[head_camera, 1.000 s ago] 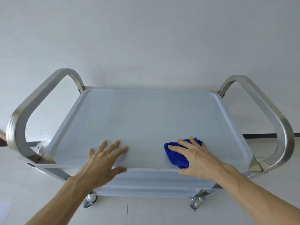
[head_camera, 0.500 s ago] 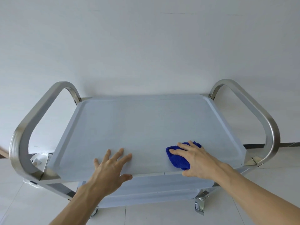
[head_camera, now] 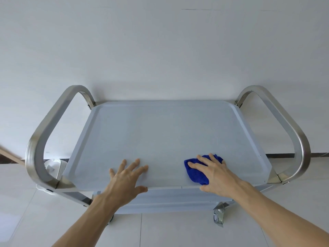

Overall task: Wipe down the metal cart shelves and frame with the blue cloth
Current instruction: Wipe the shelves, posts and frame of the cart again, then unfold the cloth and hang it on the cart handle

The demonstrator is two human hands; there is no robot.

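The left hand (head_camera: pixel 125 177) lies flat, fingers spread and straight, on the near edge of the pale blue-grey top shelf (head_camera: pixel 165 132) of the metal cart, grasping nothing. To its right, well apart, the right hand (head_camera: pixel 216 174) presses a crumpled deep-blue cloth (head_camera: pixel 195 172) onto the same shelf, fingers extended over it, thumb at the shelf's front lip. Curved brushed-steel handles stand outside each hand: one beyond the left (head_camera: pixel 44 139), one beyond the right (head_camera: pixel 288 132). Below the right wrist, a steel caster (head_camera: pixel 219 215) rests on the pale tiled floor (head_camera: pixel 178 232).
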